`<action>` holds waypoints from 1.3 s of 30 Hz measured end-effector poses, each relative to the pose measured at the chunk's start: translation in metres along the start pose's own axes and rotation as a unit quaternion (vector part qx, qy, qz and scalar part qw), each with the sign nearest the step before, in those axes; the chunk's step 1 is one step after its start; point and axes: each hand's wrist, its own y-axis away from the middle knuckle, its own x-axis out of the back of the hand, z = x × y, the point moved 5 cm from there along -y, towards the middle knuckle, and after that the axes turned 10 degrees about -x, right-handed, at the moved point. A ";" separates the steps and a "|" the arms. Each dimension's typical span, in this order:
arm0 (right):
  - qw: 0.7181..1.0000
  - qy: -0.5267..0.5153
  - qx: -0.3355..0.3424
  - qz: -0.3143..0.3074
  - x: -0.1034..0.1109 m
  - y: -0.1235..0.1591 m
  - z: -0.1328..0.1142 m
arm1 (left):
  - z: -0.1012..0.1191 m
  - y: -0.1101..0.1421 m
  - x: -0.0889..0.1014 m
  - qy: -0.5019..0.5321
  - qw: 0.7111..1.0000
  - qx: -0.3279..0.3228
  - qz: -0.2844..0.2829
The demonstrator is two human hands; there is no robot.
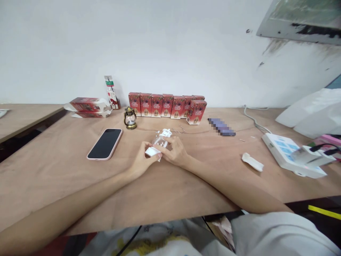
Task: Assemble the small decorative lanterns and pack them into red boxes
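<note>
Just above the middle of the table, both my hands grip a small white lantern with a clear globe, tilted with its top pointing away to the right. My left hand pinches the white base between thumb and fingers. Around the globe, my right hand has its fingers closed, with the thumb near the base. Part of the lantern is hidden by my fingers. Beyond my left hand stands a bronze-coloured lantern of similar shape, upright.
A phone lies to the left. Red boxes line the wall, with flattened cartons and a packaged item further left. Small pins are scattered behind the lantern. A power strip and a crumpled white piece lie right.
</note>
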 end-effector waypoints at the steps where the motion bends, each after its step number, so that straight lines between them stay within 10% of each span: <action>1: 1.000 -0.013 -0.003 -0.014 -0.002 0.001 0.001 | -0.001 0.000 0.002 0.008 1.000 -0.003 0.012; 7: 0.981 -0.022 -0.193 -0.017 -0.011 0.006 0.062 | -0.004 -0.004 0.014 0.099 0.991 0.004 0.084; 15: 0.884 0.059 -0.426 -0.184 -0.036 0.042 0.163 | -0.001 -0.004 0.015 0.132 0.988 -0.021 0.083; 39: 0.915 -0.162 -0.324 -0.180 -0.035 0.025 0.128 | -0.007 -0.010 0.020 0.243 0.962 0.020 0.124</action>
